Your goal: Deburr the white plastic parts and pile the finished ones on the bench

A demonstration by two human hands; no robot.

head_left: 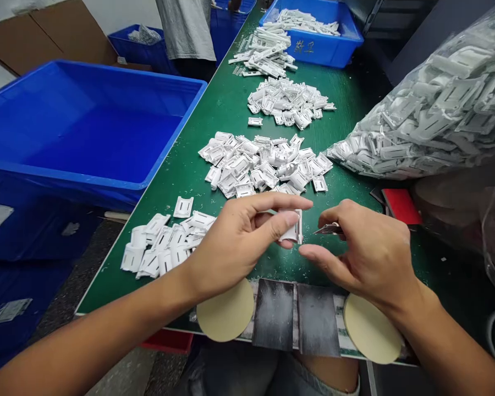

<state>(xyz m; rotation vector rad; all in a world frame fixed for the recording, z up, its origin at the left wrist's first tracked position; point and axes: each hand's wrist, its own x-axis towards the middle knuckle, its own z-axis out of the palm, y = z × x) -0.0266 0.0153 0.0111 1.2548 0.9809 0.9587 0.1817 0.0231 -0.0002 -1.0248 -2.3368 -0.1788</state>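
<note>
Between the thumb and fingers of my left hand (247, 234) is a small white plastic part (296, 226), its ribbed edge turned to the right. My right hand (367, 250) is just to the right of it, fingers curled around a small knife (329, 229) whose pointed metal blade faces the part. Blade and part are apart. The knife's handle is hidden in my palm. Beyond my hands lies a pile of similar white parts (268, 165), and a smaller pile (165, 245) sits left of my left forearm.
A large blue bin (165, 132) stands left of the green table (214, 110). At right leans a clear bag of white parts (433, 110). Dark abrasive sheets (274, 313) and round cream discs (226, 313) line the front edge. Farther back are a blue crate (325, 52) and a person (187, 27).
</note>
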